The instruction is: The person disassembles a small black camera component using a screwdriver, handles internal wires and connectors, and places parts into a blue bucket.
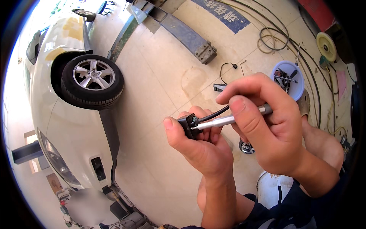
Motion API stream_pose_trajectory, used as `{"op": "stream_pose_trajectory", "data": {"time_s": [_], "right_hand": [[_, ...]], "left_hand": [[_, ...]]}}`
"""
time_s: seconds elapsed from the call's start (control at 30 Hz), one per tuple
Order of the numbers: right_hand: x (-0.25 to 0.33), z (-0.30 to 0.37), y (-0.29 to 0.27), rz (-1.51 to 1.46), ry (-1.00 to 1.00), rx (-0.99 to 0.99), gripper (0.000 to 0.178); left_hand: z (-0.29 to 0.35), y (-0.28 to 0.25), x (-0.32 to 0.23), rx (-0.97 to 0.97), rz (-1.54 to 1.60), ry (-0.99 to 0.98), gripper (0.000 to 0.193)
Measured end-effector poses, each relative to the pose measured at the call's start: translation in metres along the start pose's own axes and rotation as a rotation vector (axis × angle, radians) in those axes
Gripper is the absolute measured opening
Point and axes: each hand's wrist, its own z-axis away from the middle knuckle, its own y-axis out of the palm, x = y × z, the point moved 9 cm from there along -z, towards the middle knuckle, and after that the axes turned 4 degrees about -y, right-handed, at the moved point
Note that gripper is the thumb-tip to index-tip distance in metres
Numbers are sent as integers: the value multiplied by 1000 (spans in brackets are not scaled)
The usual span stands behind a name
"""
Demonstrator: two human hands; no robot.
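In front of me my left hand (207, 154) pinches a small black boxy part (185, 124) between thumb and fingers. A black cable (218, 113) runs from this part toward my right hand, where its far end is hidden. My right hand (272, 128) is closed round a slim silver screwdriver (219, 121). The screwdriver points left, and its tip rests against the side of the black part, close to where the cable enters. I cannot make out a screw under the tip.
A pale car (72, 122) with patches of yellowish filler stands at the left, its front wheel (93, 82) turned outward. A steel lift arm (179, 36) reaches across the tiled floor. A bucket (298, 88) of tools, a small black bracket (219, 87) and coiled hoses (283, 46) lie at right.
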Motion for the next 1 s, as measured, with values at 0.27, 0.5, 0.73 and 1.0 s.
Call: {"op": "stream_pose_trajectory", "data": {"time_s": [0.27, 0.5, 0.73, 1.0], "right_hand": [[1, 0, 0, 20, -61, -9, 23], [-4, 1, -5, -35, -136, -75, 15], [-10, 4, 0, 49, 151, 56, 16], [-10, 4, 3, 333, 141, 198, 15]], "left_hand": [[0, -1, -3, 20, -1, 20, 47], [0, 1, -2, 38, -19, 41, 47], [-5, 8, -4, 128, -17, -1, 47], [-11, 3, -8, 214, -64, -26, 43]]}}
